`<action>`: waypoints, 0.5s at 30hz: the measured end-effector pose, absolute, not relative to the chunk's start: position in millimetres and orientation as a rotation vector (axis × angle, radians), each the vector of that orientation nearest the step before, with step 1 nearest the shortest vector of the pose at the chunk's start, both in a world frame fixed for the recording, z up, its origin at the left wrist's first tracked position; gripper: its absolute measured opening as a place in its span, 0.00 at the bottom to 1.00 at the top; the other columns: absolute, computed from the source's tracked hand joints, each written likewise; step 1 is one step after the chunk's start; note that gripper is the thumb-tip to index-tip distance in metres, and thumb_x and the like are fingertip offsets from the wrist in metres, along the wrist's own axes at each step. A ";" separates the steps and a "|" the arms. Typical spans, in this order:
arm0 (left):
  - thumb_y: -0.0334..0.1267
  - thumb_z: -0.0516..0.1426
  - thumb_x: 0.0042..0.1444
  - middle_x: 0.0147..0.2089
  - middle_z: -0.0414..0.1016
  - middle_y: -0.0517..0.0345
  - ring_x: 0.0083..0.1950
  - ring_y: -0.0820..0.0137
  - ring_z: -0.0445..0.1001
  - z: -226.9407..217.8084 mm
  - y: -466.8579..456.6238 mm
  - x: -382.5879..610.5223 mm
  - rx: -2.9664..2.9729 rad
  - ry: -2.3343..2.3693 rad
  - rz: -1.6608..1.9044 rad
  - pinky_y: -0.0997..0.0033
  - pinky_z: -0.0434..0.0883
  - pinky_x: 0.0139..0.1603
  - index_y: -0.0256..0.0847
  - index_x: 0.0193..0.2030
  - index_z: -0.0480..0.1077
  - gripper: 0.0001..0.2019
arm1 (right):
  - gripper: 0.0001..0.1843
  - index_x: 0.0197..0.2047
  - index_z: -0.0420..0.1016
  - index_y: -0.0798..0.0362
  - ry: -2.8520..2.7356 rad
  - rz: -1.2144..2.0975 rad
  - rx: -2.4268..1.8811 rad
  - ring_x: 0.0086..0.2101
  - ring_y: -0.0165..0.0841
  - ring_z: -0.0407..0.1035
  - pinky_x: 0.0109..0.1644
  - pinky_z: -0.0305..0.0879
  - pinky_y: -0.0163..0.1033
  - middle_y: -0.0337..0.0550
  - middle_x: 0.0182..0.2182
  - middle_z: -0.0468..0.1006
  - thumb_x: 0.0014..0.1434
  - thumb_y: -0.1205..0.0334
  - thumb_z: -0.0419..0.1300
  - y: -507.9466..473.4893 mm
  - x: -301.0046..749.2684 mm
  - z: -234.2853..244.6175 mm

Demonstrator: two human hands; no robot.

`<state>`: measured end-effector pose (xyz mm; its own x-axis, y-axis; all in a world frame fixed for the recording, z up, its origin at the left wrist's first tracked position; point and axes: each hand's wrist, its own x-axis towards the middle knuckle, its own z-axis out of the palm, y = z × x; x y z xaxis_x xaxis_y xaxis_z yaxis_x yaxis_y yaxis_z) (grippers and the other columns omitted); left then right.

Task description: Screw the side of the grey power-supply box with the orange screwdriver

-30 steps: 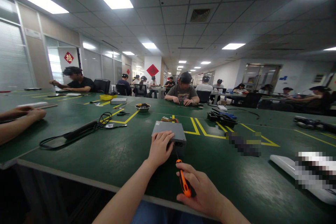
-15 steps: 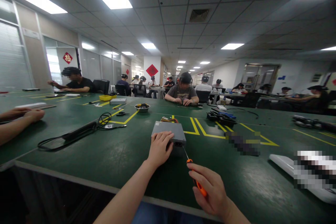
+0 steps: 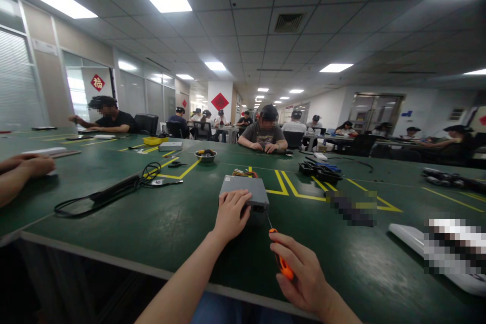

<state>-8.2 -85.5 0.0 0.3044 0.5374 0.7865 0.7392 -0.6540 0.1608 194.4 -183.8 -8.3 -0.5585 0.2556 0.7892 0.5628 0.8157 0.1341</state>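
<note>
Head | right hand [image 3: 307, 272] curled round screwdriver [image 3: 284, 267], tip shifted near metal box [image 3: 248, 186] corner, apparently aligning | left hand [image 3: 232, 216] spread atop box

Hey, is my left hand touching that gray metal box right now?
Touching. The head view shows the left hand resting on the gray metal box, its fingers lying across the top.

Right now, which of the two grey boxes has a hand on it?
The nearer box: the left hand rests on top, wires at its far end. The farther box, near the yellow tray, is untouched.
</note>
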 end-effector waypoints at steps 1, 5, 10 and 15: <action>0.34 0.54 0.59 0.57 0.71 0.55 0.58 0.61 0.66 -0.2 -85.3 -8.4 -2.341 -1.169 -1.271 0.55 0.56 0.57 0.48 0.55 0.66 0.17 | 0.19 0.53 0.63 0.58 -2.199 -0.465 -0.601 0.47 0.42 0.71 0.43 0.72 0.43 0.59 0.49 0.72 0.63 0.58 0.47 -184.2 195.1 -8.0; 0.34 0.54 0.59 0.57 0.71 0.56 0.58 0.62 0.66 -0.4 -83.9 -9.6 -2.348 -1.165 -1.271 0.55 0.55 0.58 0.49 0.55 0.66 0.17 | 0.21 0.57 0.61 0.58 -2.246 -0.436 -0.612 0.52 0.40 0.68 0.48 0.70 0.42 0.59 0.52 0.70 0.65 0.56 0.45 -185.6 198.7 -7.2; 0.34 0.55 0.58 0.56 0.72 0.56 0.57 0.62 0.66 -0.3 -79.5 -10.9 -2.360 -1.163 -1.273 0.56 0.55 0.57 0.49 0.53 0.67 0.16 | 0.16 0.49 0.60 0.54 -2.165 -0.426 -0.632 0.45 0.43 0.72 0.42 0.72 0.46 0.60 0.47 0.73 0.63 0.53 0.52 -184.3 200.0 -9.5; 0.34 0.55 0.58 0.55 0.72 0.57 0.56 0.63 0.67 1.4 -75.4 -11.2 -2.371 -1.157 -1.277 0.57 0.55 0.57 0.49 0.52 0.68 0.15 | 0.16 0.52 0.61 0.53 -2.212 -0.413 -0.669 0.45 0.42 0.72 0.42 0.71 0.45 0.58 0.48 0.72 0.64 0.55 0.51 -183.2 198.4 -9.4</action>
